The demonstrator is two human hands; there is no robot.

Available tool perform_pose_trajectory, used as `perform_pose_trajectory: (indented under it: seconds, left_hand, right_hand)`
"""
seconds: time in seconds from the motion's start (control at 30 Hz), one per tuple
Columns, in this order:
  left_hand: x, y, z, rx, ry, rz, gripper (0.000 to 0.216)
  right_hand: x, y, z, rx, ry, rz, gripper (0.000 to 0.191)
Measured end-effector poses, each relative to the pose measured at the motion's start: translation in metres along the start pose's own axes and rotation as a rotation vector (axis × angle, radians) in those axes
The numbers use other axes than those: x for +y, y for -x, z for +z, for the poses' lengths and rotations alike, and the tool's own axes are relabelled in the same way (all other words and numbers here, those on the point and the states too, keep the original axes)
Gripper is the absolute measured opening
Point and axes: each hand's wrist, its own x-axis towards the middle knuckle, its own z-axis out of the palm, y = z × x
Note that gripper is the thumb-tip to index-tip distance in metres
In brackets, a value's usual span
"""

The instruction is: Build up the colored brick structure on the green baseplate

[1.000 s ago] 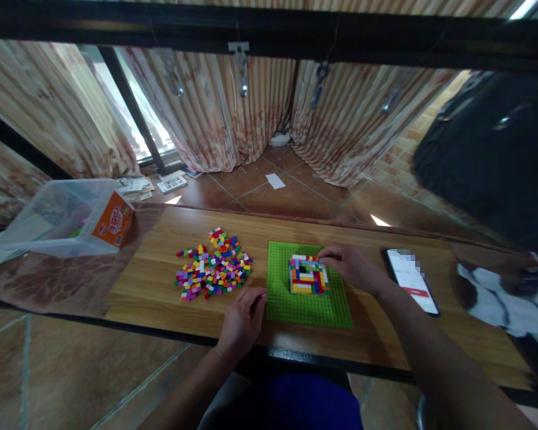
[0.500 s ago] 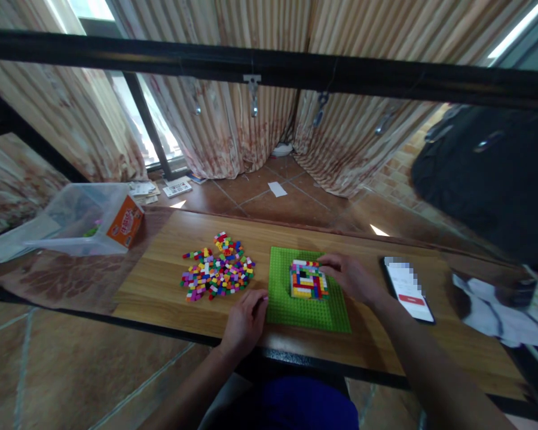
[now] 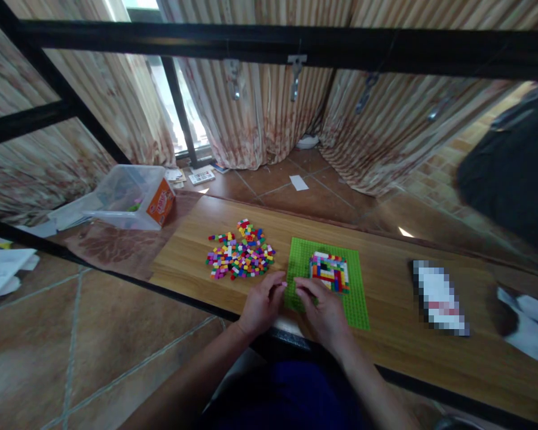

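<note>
A green baseplate (image 3: 354, 301) lies on the wooden table (image 3: 399, 334) with a multicoloured block of small bricks (image 3: 330, 272) built on it. To its left lies a pile of loose coloured bricks (image 3: 241, 257). My left hand (image 3: 262, 303) rests at the plate's near left corner, fingers curled, with a small pink piece at its fingertips. My right hand (image 3: 325, 310) lies over the plate's near left part, fingers pinched toward the left hand. The two hands nearly touch.
A clear plastic tub with an orange label (image 3: 132, 197) stands at the table's left end on a patterned cloth. A phone (image 3: 439, 297) lies to the right of the plate, with papers (image 3: 531, 322) beyond. A black metal frame (image 3: 269, 45) crosses overhead.
My right hand left the far right side of the brick block and came to the plate's near left corner, meeting my left hand. The camera view shifted left.
</note>
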Motion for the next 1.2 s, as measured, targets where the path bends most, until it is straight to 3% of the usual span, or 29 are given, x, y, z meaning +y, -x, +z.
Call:
perform_pose_trajectory:
  seconds: [0.2, 0.5, 0.6, 0.7, 0.9, 1.0, 1.2]
  left_hand:
    - [-0.003, 0.003, -0.002, -0.020, 0.033, -0.004, 0.026]
    - [0.003, 0.003, -0.005, -0.079, 0.085, -0.048, 0.035]
    - [0.004, 0.003, -0.006, -0.112, 0.063, -0.035, 0.035]
    - [0.004, 0.002, -0.006, -0.133, 0.048, -0.022, 0.032]
    - [0.000, 0.001, -0.004, -0.144, 0.018, -0.018, 0.027]
    - [-0.001, 0.001, -0.004, -0.140, 0.012, -0.005, 0.027]
    - [0.005, -0.001, -0.005, -0.135, -0.016, 0.009, 0.026]
  right_hand:
    - [-0.003, -0.005, 0.024, 0.029, -0.136, 0.099, 0.023]
    - [-0.009, 0.000, 0.027, 0.080, -0.172, 0.141, 0.021]
    - [-0.012, 0.001, 0.015, 0.098, -0.148, 0.118, 0.023]
    - [-0.008, 0.000, -0.012, 0.199, -0.096, 0.118, 0.025]
    - [0.025, -0.019, -0.075, 0.423, 0.113, 0.300, 0.032]
    - [0.042, -0.033, -0.088, 0.394, 0.202, 0.315, 0.036]
    - [0.058, -0.046, -0.085, 0.291, 0.305, 0.202, 0.037]
